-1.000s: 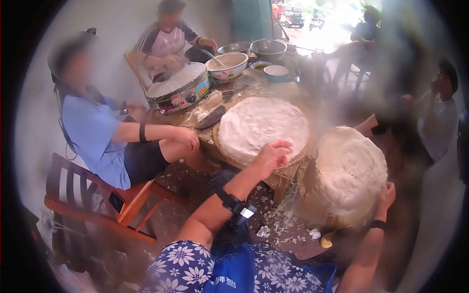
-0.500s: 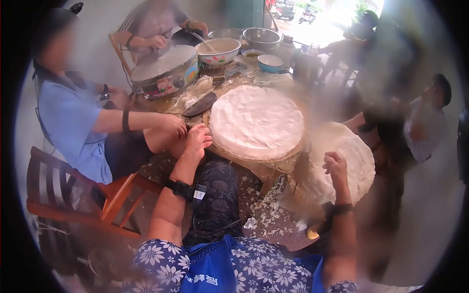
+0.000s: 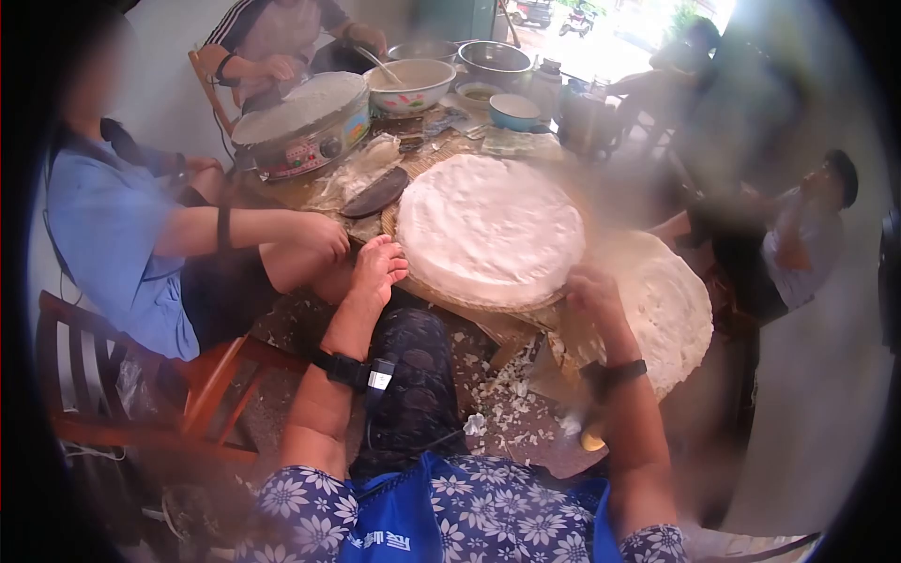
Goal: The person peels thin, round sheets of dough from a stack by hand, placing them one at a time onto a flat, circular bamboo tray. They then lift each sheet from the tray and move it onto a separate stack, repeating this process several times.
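A wide, round, white stack of what look like thin dough sheets (image 3: 488, 230) lies on a woven tray (image 3: 450, 296) at the table's near side. Beside the stack's left edge rests my left hand (image 3: 379, 266), fingers loosely extended and holding nothing I can see. My right hand (image 3: 595, 295) is at the stack's lower right edge with its fingers bent inward. Haze hides whether a sheet is pinched there. A second pale round stack (image 3: 662, 314) lies to the right, partly behind my right hand and wrist.
A round electric griddle (image 3: 305, 127), a floral bowl with a spoon (image 3: 410, 86), a blue bowl (image 3: 514, 113) and a dark half-round piece (image 3: 375, 192) are on the table. Co-workers sit left, behind and right. White scraps (image 3: 507, 403) litter the floor. The lens is hazy.
My right hand has moved left from above the right-hand stack to the right edge of the middle stack. My left hand stays beside the middle stack. The view has shifted slightly.
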{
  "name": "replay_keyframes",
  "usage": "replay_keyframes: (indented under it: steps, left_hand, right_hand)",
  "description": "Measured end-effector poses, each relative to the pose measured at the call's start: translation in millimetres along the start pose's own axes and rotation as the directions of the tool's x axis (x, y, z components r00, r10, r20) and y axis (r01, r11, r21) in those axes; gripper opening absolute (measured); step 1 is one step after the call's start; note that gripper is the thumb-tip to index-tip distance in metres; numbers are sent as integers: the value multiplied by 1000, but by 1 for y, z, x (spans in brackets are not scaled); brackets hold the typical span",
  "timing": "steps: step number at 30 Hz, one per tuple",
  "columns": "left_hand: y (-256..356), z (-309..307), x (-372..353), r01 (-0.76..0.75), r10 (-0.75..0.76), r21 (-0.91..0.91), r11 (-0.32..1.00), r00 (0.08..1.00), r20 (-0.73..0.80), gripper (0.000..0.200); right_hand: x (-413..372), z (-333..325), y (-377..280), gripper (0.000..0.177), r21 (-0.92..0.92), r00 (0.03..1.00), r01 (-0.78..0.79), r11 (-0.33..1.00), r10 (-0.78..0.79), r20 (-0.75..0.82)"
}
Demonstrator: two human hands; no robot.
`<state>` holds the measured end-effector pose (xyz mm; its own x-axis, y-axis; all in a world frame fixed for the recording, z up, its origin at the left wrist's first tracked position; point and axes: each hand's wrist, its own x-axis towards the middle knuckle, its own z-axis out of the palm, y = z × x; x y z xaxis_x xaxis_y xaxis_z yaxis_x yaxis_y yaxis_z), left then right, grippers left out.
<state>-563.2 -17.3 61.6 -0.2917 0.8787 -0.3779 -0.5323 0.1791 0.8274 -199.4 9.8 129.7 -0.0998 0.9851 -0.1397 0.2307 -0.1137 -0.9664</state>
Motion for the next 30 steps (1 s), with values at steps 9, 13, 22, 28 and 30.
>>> replay_keyframes:
  steps: [9, 13, 22, 28, 30]
  left_hand:
    - [7, 6, 1, -149, 153, -180, 972, 988, 9, 31]
    - [7, 17, 0, -43, 75, -349, 936, 994, 77, 25]
    - [21, 52, 11, 117, -17, -394, 911, 969, 247, 25]
    - [7, 55, 6, 126, -23, -491, 862, 977, 211, 28]
    - [-9, 38, 21, 172, -39, -516, 839, 965, 259, 28]
  right_hand:
    - [2, 1, 9, 18, 35, 999, -33, 999, 33, -12]
    - [4, -1, 17, 17, 125, 998, -45, 991, 49, -27]
    - [-3, 0, 5, 30, 264, 979, -164, 950, 190, -76]
    - [0, 3, 5, 37, 387, 984, -74, 919, 131, -123]
    - [-1, 1, 12, 39, 380, 983, -14, 925, 82, -165]
